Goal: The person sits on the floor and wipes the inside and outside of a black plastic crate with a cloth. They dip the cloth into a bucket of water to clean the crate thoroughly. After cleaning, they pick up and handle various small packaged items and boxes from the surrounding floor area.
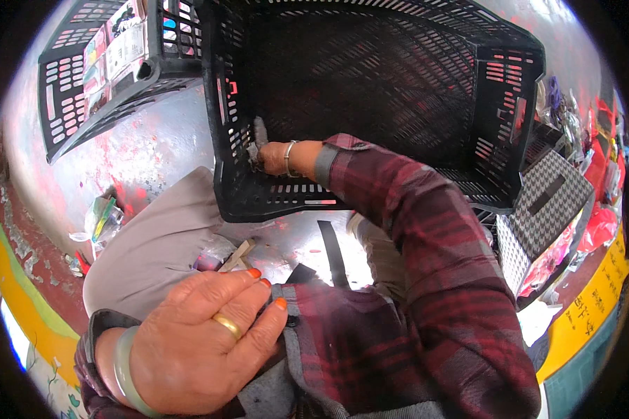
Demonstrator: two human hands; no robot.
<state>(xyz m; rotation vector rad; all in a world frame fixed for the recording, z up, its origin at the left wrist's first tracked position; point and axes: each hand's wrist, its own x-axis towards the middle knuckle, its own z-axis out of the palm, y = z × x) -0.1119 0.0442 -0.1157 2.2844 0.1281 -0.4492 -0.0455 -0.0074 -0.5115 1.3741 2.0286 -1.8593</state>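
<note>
Grey rag pressed by right hand inside black crate.

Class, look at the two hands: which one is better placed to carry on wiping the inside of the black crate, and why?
Right. The right hand is already inside the black crate, pressing a grey cloth against its wall; the left hand rests on the plaid shirt, away from it.

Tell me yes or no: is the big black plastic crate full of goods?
No, the big black plastic crate shows only its bare mesh inside, with the right hand pressing a grey cloth there.
</note>
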